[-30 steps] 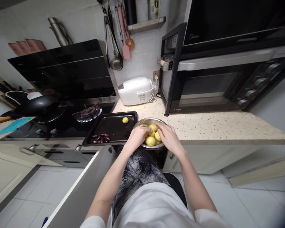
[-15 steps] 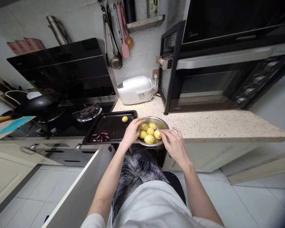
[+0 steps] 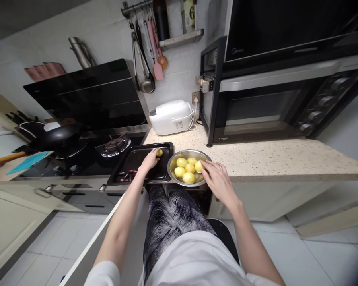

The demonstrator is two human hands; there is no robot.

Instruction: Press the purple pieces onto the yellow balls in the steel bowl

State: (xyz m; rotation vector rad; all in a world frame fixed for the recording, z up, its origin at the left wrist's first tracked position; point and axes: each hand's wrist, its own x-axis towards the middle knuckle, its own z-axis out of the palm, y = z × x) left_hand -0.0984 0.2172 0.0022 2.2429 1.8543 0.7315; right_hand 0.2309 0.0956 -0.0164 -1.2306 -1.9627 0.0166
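My left hand (image 3: 150,160) reaches over the black baking tray (image 3: 137,155), its thumb and fingers around the left side of a single lemon (image 3: 160,152). To its right, a steel bowl (image 3: 171,173) holds several yellow lemons (image 3: 188,177). My right hand (image 3: 219,180) is at the bowl's right rim, fingertips closed against the rightmost lemon (image 3: 198,167), which rests among the others. Several small, dark-red oblong pieces (image 3: 128,175) lie at the tray's near left, partly behind my left forearm.
A white appliance (image 3: 171,117) with a cord stands behind the bowl, and an oven (image 3: 265,107) is on the right of the speckled counter (image 3: 271,159). Left of the tray are a gas burner (image 3: 115,145) and a black wok (image 3: 61,137). Utensils (image 3: 158,71) hang on the wall.
My left hand has moved left from the bowl's rim to the lemon on the tray. My right hand stays at the rightmost lemon. The camera view has shifted slightly.
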